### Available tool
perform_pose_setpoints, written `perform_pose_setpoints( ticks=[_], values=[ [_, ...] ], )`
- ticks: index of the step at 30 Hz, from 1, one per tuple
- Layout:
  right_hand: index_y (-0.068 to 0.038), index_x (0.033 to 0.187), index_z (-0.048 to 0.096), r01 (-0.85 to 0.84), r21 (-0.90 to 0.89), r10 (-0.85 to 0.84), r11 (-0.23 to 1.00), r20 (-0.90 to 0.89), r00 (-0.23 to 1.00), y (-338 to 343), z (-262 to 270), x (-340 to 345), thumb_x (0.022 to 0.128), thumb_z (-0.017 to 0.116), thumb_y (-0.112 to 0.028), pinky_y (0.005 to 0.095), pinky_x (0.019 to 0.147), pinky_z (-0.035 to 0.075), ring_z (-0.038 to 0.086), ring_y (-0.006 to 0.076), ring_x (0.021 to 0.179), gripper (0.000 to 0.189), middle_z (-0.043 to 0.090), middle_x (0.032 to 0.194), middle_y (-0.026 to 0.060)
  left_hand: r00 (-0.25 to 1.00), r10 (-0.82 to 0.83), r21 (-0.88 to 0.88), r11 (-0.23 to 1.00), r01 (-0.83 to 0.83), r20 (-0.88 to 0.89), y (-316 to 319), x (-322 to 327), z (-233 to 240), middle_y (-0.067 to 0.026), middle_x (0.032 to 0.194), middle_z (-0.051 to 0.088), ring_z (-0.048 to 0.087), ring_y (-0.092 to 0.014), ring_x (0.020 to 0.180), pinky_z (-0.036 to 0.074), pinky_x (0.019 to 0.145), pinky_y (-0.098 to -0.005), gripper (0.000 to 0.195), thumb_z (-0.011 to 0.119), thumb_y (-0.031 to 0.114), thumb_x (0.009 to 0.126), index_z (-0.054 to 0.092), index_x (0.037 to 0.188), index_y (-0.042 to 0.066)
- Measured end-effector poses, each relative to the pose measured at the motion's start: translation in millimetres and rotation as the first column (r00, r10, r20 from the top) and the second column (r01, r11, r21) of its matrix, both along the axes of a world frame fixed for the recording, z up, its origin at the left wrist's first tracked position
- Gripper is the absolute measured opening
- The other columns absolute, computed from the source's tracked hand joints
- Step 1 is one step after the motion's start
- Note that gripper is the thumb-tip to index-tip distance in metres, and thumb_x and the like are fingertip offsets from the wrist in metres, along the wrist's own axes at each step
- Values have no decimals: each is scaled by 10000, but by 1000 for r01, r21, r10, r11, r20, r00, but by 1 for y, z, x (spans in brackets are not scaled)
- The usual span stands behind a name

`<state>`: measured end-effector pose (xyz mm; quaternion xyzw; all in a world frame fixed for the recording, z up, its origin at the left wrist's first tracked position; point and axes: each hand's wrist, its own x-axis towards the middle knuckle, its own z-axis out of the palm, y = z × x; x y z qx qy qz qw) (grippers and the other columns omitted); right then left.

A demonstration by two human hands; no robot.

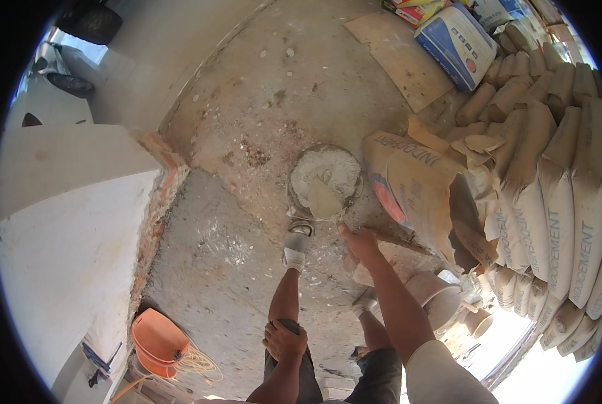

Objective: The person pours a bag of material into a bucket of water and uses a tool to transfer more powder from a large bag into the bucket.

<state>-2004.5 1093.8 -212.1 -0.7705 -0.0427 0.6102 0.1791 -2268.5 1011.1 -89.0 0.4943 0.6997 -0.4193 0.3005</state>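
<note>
A round bucket (pixel 357 197) stands on the floor before me, holding pale grey, powdery or paste-like material. The flat blade of a trowel (pixel 325 199) lies over this material, angled towards my right hand. My right hand (pixel 361 245) is closed at the bucket's near edge, apparently around the trowel's handle, which the fingers hide. My left hand (pixel 284 341) rests on my bent left knee, with its fingers spread over dark cloth. Just right of the bucket stands a torn-open paper cement bag (pixel 412 187).
Stacked cement bags (pixel 553 217) fill the right side. A blue and white bag (pixel 455 48) and a flat brown sheet (pixel 402 65) lie beyond. Pale buckets (pixel 432 298) are at lower right. Left are a broken wall edge (pixel 154 202) and an orange tub (pixel 159 336) beside coiled cord (pixel 200 361).
</note>
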Motion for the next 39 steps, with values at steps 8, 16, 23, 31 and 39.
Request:
perform_pose_setpoints(
  ticks=[8, 16, 23, 31, 39],
  values=[
    [3, 629, 631, -380, -215, 420, 900, 189, 888, -39, 19, 0, 817, 569, -507, 402, 620, 481, 633, 289, 612, 546, 614, 602, 140, 1000, 0, -3, 1000, 0, -13, -3, -3, 0, -158, 1229, 425, 418, -284, 1185, 333, 981, -389, 792, 636, 429, 730, 341, 1311, -23],
    [-14, 850, 633, -605, -181, 600, 776, 508, 618, -25, 37, -10, 827, 558, -456, 455, 727, 488, 637, 360, 795, 449, 650, 818, 200, 1000, 11, -6, 1000, -12, -7, -2, -1, 0, -158, 1237, 416, 412, -280, 1187, 324, 991, -383, 818, 634, 431, 734, 314, 1331, -28],
    [-33, 941, 589, -686, -291, 708, 667, 534, 462, -5, 21, 30, 854, 553, -410, 465, 777, 491, 644, 334, 847, 388, 648, 869, 174, 1000, -22, 22, 1000, 22, -2, -4, 5, 0, -159, 1237, 415, 416, -281, 1183, 329, 988, -385, 814, 637, 428, 733, 318, 1325, -31],
    [-8, 1008, 583, -770, -185, 679, 611, 622, 389, -19, 40, 30, 846, 565, -375, 450, 762, 490, 626, 369, 814, 401, 649, 844, 188, 1000, -9, 20, 1000, 10, -12, -5, 0, -1, -160, 1222, 427, 424, -288, 1182, 339, 977, -398, 787, 647, 418, 728, 341, 1298, -30],
    [-32, 1007, 572, -783, -188, 711, 593, 578, 400, 3, -1, 19, 841, 561, -364, 471, 744, 489, 629, 365, 802, 371, 652, 869, 186, 1000, -14, 9, 1000, 14, -14, -1, 6, -1, -160, 1225, 427, 423, -289, 1183, 338, 980, -396, 797, 656, 415, 721, 340, 1303, -28]
  ],
)
